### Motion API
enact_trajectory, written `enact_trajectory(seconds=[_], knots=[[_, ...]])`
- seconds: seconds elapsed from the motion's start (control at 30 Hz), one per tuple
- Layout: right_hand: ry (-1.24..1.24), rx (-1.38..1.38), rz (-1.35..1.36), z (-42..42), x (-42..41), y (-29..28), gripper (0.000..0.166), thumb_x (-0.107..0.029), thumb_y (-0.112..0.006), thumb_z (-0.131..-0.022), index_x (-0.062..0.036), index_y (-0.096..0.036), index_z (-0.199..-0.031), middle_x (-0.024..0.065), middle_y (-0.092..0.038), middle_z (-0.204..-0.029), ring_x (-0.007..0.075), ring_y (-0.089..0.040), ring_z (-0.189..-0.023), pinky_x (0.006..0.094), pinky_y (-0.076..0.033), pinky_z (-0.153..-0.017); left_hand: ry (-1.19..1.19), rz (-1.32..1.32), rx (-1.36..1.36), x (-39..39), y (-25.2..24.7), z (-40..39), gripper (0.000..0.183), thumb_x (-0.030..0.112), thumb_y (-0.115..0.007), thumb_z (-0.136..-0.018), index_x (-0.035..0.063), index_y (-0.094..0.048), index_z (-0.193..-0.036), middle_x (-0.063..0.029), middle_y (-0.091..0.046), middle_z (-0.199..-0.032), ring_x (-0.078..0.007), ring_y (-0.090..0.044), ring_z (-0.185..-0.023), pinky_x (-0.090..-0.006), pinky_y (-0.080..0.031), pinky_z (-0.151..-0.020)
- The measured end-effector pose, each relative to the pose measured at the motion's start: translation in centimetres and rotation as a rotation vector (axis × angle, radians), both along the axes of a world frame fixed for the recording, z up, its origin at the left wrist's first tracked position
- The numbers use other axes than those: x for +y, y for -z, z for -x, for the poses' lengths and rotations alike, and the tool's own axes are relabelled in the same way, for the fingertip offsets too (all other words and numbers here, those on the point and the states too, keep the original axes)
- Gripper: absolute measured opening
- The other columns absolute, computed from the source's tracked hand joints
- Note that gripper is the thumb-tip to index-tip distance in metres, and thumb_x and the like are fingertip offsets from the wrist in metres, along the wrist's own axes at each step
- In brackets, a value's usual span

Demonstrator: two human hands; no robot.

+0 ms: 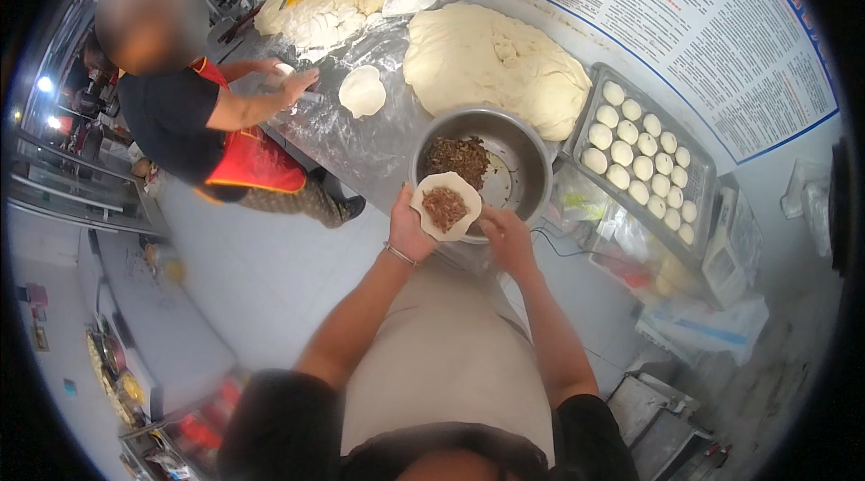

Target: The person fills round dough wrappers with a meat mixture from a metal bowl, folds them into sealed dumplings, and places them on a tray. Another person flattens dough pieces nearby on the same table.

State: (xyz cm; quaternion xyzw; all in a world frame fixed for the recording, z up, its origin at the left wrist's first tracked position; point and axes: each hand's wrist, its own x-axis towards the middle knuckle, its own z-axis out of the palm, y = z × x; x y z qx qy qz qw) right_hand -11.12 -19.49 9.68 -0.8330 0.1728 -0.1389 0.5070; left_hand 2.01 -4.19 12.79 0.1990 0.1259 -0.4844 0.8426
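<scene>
My left hand (412, 228) holds a round dough wrapper (432, 192) from its left side and below, with a metal bangle on the wrist. A mound of reddish-brown minced filling (444, 209) sits in the wrapper's middle. At the wrapper's right edge are the curled fingers of my right hand (508, 238); thumb and fingertips meet the rim, and their undersides are hidden. Just beyond and partly beneath both hands stands a deep metal bowl (530, 173). Dark chopped filling (456, 158) is heaped on the bowl's left side.
A large dough slab (493, 55) lies behind the bowl; a flattened dough round (362, 91) rests on the floured metal table (378, 150). At right, a tray (586, 173) carries rows of filled buns (638, 192). A co-worker in a red apron (260, 160) works dough at left.
</scene>
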Motion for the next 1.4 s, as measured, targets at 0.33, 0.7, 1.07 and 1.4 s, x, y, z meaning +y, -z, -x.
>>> enact_trajectory(seconds=[0.33, 0.7, 1.07, 1.4], knots=[[0.117, -0.286, -0.488, -0.4, 0.8, -1.9, 0.021, -0.008, -0.064, -0.087, 0.0036, -0.064, -0.104, 0.0074, -0.067, -0.090, 0.0086, -0.061, -0.072, 0.0237, -0.050, -0.063, 0.132, 0.046, -0.061, -0.7, 0.5, 1.5, 0.065, 0.053, -0.024, -0.098, 0.0015, -0.047, -0.130, -0.0158, -0.055, -0.127, -0.0296, -0.054, -0.116, -0.0445, -0.041, -0.102], [0.070, -0.140, -0.303, -0.9, -0.7, -1.3, 0.017, -0.006, -0.067, -0.084, -0.0004, -0.064, -0.099, 0.0046, -0.065, -0.082, 0.0087, -0.059, -0.067, 0.0221, -0.049, -0.059, 0.322, -0.363, -0.336, -1.8, 0.7, 1.8, 0.061, 0.053, -0.023, -0.099, 0.0063, -0.050, -0.127, -0.0088, -0.058, -0.120, -0.0206, -0.059, -0.108, -0.0380, -0.048, -0.093], [-0.106, -0.100, -0.139, -1.3, -0.9, -3.6, 0.015, -0.004, -0.068, -0.080, -0.0008, -0.067, -0.095, 0.0018, -0.064, -0.076, 0.0092, -0.058, -0.066, 0.0239, -0.049, -0.060, 0.524, -0.460, -0.534, -1.8, 1.3, 1.3, 0.069, 0.061, -0.018, -0.097, 0.0081, -0.055, -0.121, -0.0057, -0.062, -0.107, -0.0160, -0.060, -0.096, -0.0316, -0.049, -0.084], [-0.034, 0.082, -0.603, -2.1, -1.5, -2.8, 0.021, -0.010, -0.067, -0.084, -0.0021, -0.065, -0.103, 0.0044, -0.066, -0.086, 0.0098, -0.060, -0.074, 0.0259, -0.050, -0.066, 0.379, -0.153, -0.369, -1.1, 1.6, -0.9, 0.074, 0.063, -0.014, -0.095, 0.0086, -0.044, -0.136, -0.0104, -0.057, -0.122, -0.0229, -0.059, -0.107, -0.0396, -0.051, -0.087]])
